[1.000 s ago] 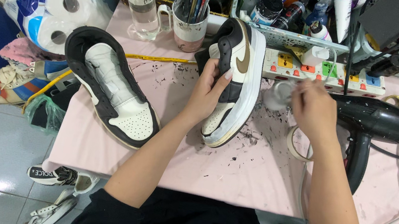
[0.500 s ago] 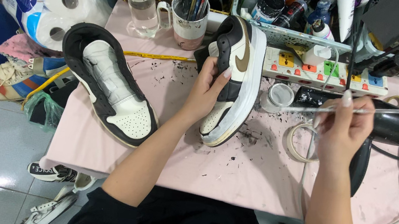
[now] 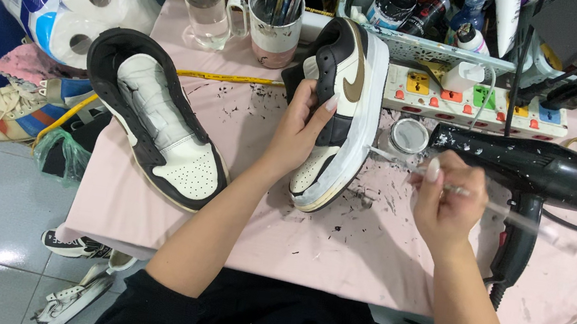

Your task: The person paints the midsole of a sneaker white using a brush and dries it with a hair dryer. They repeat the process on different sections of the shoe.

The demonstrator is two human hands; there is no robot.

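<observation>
Paint-flecked pink table [image 3: 365, 254]: left hand [image 3: 300, 130] grips upright sneaker [image 3: 339, 117], right hand [image 3: 447, 201] pinches brush [image 3: 407, 164].

Bright, even light falls from above onto the pink table [image 3: 366, 246], leaving only soft, short shadows under the shoes. A mild sheen shows on the hair dryer [image 3: 526, 165]. Beside it the thin brush [image 3: 469, 197] is motion-blurred. Straight lines bend slightly toward the frame edges.

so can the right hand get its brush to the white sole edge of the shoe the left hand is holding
Probably yes: the right hand holds the thin brush with its tip at the white sole edge, nothing between; the left hand tilts the brown-and-white sneaker toward it.
</observation>
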